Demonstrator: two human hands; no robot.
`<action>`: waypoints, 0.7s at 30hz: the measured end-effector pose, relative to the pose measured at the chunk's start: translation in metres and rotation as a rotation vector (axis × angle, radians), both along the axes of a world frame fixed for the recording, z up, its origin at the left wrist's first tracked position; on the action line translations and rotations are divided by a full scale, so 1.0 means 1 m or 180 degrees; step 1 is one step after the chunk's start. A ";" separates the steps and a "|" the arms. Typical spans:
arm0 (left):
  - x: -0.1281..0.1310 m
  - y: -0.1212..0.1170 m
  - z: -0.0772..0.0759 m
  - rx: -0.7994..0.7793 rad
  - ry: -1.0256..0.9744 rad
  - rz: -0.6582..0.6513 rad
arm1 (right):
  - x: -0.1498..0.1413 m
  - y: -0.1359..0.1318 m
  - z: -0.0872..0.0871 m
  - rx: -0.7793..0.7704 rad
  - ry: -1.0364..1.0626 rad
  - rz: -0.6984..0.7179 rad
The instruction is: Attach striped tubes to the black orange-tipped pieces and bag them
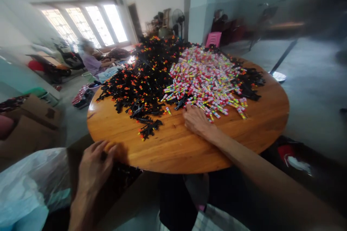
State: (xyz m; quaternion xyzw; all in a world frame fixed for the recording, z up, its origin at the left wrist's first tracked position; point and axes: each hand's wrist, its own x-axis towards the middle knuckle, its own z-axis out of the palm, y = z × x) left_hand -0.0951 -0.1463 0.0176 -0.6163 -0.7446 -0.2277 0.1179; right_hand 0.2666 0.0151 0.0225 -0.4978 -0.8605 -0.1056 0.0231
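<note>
My right hand rests at the near edge of a pile of small pink, white and yellow tubes. Its fingers are curled down and closed; whatever they hold is hidden. Just beyond the fingertips lies a small black toy gun. My left hand hovers by the table's near left edge, above a dark box, thumb and fingers apart, with nothing visible between them. A large heap of black toy guns with orange tips covers the table's left and back. A few toy guns lie nearer to me.
The round wooden table spans the middle. Left of it are cardboard boxes and a clear plastic bag. Another person sits near the window. A pink stool and a fan stand behind.
</note>
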 end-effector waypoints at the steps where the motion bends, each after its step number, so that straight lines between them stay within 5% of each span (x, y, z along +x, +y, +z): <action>1: 0.020 0.013 -0.001 0.0075 -0.0025 -0.0250 | 0.000 0.000 0.000 0.0010 -0.0044 0.0011; 4: 0.082 0.055 0.001 -0.0038 0.0058 -0.1074 | 0.001 0.002 0.003 0.0030 -0.0210 0.0204; 7: 0.121 0.088 0.006 -0.0347 0.0475 -0.1218 | 0.005 0.000 0.006 0.0058 -0.0216 0.0324; 15: 0.127 0.106 0.003 -0.0410 0.0810 -0.1244 | 0.013 -0.029 -0.017 -0.0387 0.1019 0.0750; 21: 0.148 0.092 0.001 -0.0201 0.1096 -0.1177 | 0.007 -0.033 -0.019 -0.0376 0.0985 0.0589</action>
